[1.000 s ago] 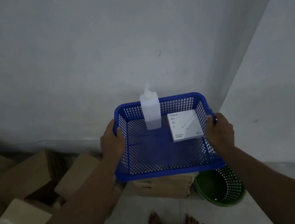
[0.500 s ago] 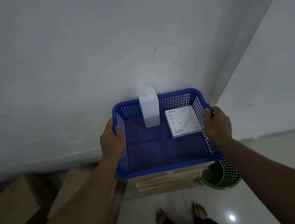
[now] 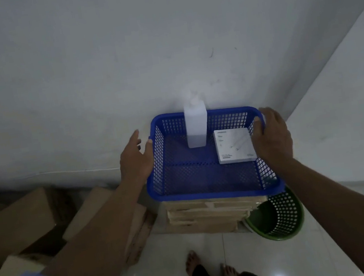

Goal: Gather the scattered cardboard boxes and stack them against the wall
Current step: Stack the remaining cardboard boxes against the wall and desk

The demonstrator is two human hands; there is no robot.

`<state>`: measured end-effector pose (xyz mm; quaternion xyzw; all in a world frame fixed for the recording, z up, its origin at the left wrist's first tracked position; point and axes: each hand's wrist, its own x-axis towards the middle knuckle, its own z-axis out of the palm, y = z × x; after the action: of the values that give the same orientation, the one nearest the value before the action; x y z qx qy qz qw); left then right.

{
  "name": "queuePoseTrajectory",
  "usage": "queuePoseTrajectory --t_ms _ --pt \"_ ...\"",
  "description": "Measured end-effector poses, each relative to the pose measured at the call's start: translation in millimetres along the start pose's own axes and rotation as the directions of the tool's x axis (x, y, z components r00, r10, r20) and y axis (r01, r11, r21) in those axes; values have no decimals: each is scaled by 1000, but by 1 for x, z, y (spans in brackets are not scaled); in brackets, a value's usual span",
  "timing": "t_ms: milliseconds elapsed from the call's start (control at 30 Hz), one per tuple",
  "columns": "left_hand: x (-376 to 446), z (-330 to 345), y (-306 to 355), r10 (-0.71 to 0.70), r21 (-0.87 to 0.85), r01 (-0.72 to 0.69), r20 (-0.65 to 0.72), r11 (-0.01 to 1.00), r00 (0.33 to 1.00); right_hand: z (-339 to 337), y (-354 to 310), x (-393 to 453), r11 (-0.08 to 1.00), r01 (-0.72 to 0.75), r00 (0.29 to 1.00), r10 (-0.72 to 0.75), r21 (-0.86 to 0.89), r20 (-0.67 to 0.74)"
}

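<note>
A stack of flat cardboard boxes [image 3: 206, 216] stands against the white wall. On top of it rests a blue plastic basket [image 3: 212, 193] holding a white pump bottle [image 3: 197, 128] and a small white carton [image 3: 234, 145]. My left hand [image 3: 135, 160] is open just beside the basket's left wall, fingers spread and off the rim. Over the right rim, my right hand [image 3: 272, 137] lies with fingers stretched out, not curled around it. More loose cardboard boxes [image 3: 17, 221] lie jumbled on the floor at the left, partly hidden by my left arm.
A green perforated bin [image 3: 278, 217] stands on the floor right of the stack, in the room's corner. My bare feet [image 3: 192, 262] are on glossy white tiles just in front of the stack. Another box [image 3: 10, 269] sits at the lower left.
The basket has come down onto the box stack. Both hands, which gripped its sides, have opened; the left hand has pulled away from the rim.
</note>
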<state>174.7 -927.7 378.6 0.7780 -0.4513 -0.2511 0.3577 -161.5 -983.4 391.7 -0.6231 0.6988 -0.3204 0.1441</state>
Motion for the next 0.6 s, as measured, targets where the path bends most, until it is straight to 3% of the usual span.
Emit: queuePoseTrajectory --t_ms 167,300,400,600 --pt "-43 -26 -9 88 199 -60 -139 978 986 17 -41 -7 958 221 968 -238 183 76" --pt "-85 -58 -19 162 310 -83 -240 947 957 29 -75 -33 874 413 894 -442 255 68" --pt "-122 -91 -39 164 411 -21 -317 911 934 44 -97 -55 799 535 818 -572 274 71" --pt "-202 -156 -88 51 389 153 -465 908 884 78 -145 -118 687 625 681 -712 371 172"
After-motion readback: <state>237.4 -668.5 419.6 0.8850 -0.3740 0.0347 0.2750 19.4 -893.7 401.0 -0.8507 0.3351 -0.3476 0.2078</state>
